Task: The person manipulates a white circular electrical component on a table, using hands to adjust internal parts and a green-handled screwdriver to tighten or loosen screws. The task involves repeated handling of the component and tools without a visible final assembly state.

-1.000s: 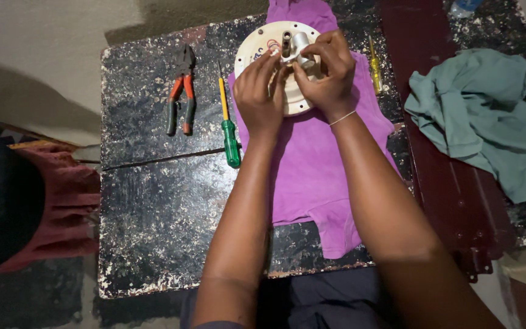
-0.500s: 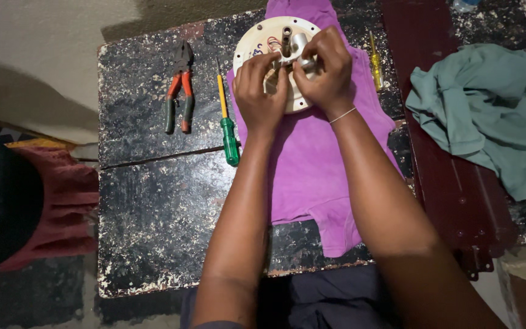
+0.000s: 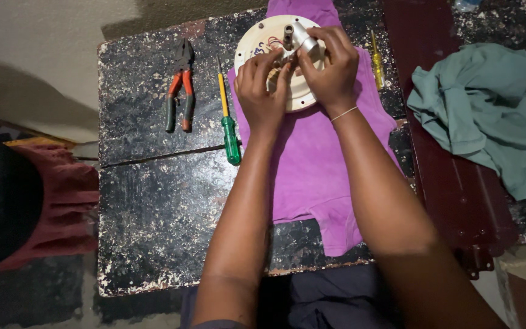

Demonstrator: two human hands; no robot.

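Under our fingers, the round cream motor plate looks rigid, heavyish; left hand and right hand pinch its small metal fitting, wires fragile.

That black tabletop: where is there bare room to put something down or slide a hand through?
The widest bare patch is the near-left of the black tabletop, bordered by the green screwdriver above and the left forearm. A narrower strip lies between the pliers and the screwdriver. It is crowded at the far middle, where the left hand and right hand work on the round plate over the purple cloth.
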